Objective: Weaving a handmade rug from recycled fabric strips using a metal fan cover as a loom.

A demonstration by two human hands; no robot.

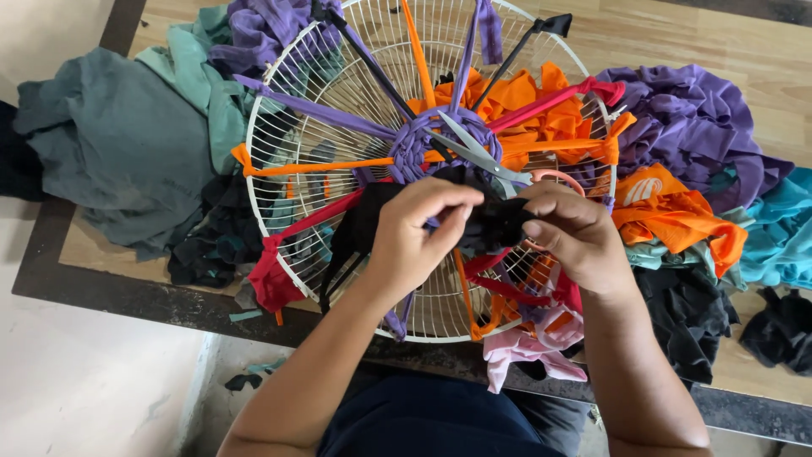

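Note:
A round white wire fan guard (288, 127) lies on the table, with orange, purple, red and black cloth strips tied across it like spokes. A purple woven ring (423, 140) sits at its centre. My left hand (414, 237) and my right hand (571, 233) meet over the lower middle of the guard, both gripping a black cloth strip (495, 222) between them. More of that black cloth (359, 228) hangs left of my left hand. Scissors (482, 156) with an orange handle lie on the guard just above my hands, the handle partly hidden by my right hand.
Heaps of cloth surround the guard: grey-green (110, 144) at left, purple (694, 127), orange (677, 211), teal (782, 224) and black (689, 317) at right, pink (524, 351) at the front edge. The wooden table (110, 279) has a dark rim; scraps lie on the floor.

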